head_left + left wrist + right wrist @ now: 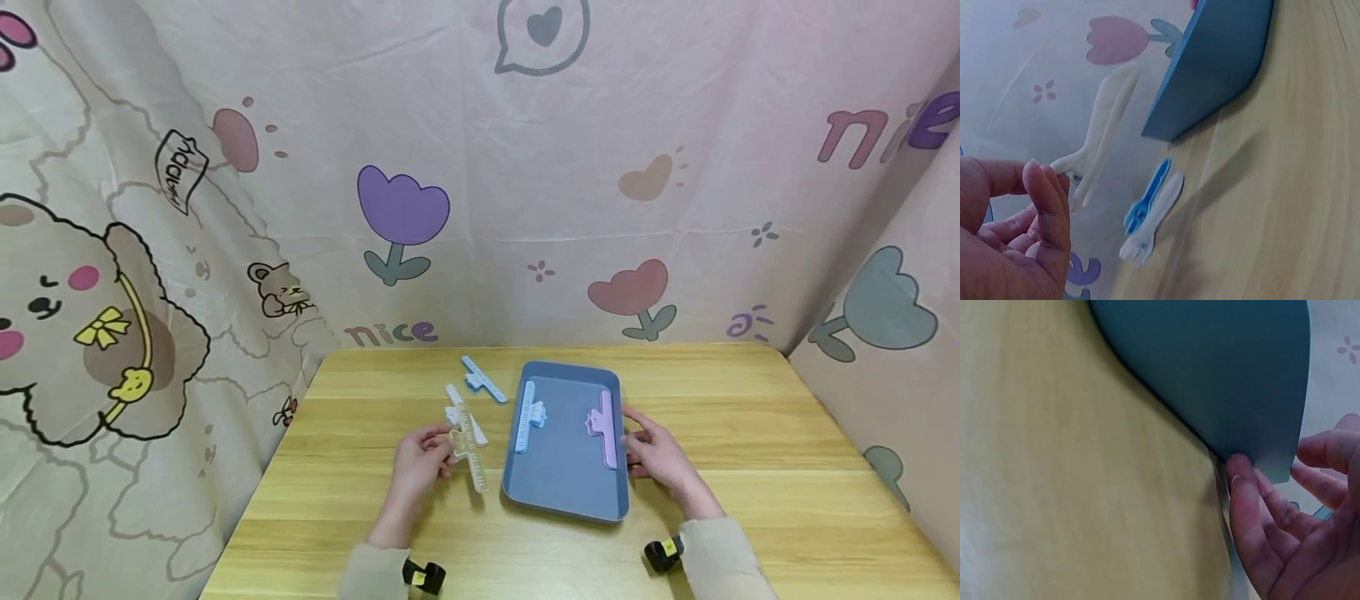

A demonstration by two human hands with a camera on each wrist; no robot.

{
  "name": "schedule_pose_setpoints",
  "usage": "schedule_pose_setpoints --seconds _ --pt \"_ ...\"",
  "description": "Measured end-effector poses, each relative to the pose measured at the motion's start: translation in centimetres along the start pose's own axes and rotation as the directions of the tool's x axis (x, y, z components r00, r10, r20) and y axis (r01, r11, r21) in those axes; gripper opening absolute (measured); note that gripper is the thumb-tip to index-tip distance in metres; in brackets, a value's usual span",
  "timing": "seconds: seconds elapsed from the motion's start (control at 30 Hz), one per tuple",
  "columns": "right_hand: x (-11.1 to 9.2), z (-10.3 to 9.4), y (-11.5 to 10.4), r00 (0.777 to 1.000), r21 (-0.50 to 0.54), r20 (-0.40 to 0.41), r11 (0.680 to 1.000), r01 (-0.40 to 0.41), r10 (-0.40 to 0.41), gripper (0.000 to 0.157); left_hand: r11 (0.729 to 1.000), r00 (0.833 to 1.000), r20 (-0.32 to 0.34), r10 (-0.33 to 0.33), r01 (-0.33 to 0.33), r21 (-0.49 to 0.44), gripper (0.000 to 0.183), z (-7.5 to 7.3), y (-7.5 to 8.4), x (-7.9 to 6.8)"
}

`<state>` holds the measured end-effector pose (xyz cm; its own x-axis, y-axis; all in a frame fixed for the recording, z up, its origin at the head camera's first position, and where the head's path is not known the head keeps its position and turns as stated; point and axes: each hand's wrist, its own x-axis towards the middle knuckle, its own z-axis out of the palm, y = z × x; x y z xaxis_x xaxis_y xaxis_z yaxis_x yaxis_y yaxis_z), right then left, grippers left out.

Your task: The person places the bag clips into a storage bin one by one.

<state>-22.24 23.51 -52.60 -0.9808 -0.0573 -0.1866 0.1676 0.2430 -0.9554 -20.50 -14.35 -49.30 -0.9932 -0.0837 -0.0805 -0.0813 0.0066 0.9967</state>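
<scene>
My left hand (422, 460) pinches a pale yellow clip (476, 468) with a long ruler-marked bar by its tab, between thumb and fingers. In the left wrist view, the clip (1105, 119) is held up above the table. A white clip (478, 432) lies just beyond it, partly overlapped in the head view, and a blue clip (491, 386) lies farther back. My right hand (660, 454) touches the outer right wall of a blue-grey tray (562, 492), its fingers loosely bent against the side (1254, 394). Inside the tray, a light blue clip (524, 425) lies along the left and a purple clip (607, 433) along the right.
The tray stands on a wood-grain table (750, 467). Behind the table and at both sides hangs a pale curtain (525, 192) printed with flowers and cartoon figures. A black camera is strapped at each wrist.
</scene>
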Motion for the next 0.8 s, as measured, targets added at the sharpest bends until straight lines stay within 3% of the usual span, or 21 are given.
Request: schedule_pose_setpoints --seconds 0.2,0.5,0.8 --pt "-0.2 0.2 -0.1 1.000 -0.069 -0.025 0.997 0.015 -0.017 0.057 0.999 0.999 0.045 0.027 -0.028 0.016 0.032 1.8 0.5 0.1" --pt "-0.4 0.2 0.1 1.000 -0.034 -0.006 0.999 0.006 -0.006 0.057 0.996 0.987 0.144 0.072 -0.078 0.037 0.031 4.7 0.9 0.2" --pt "-0.3 0.3 0.1 1.000 -0.017 -0.021 1.000 -0.001 0.001 0.056 0.994 0.976 0.204 0.071 -0.087 0.070 0.028 8.3 1.2 0.1"
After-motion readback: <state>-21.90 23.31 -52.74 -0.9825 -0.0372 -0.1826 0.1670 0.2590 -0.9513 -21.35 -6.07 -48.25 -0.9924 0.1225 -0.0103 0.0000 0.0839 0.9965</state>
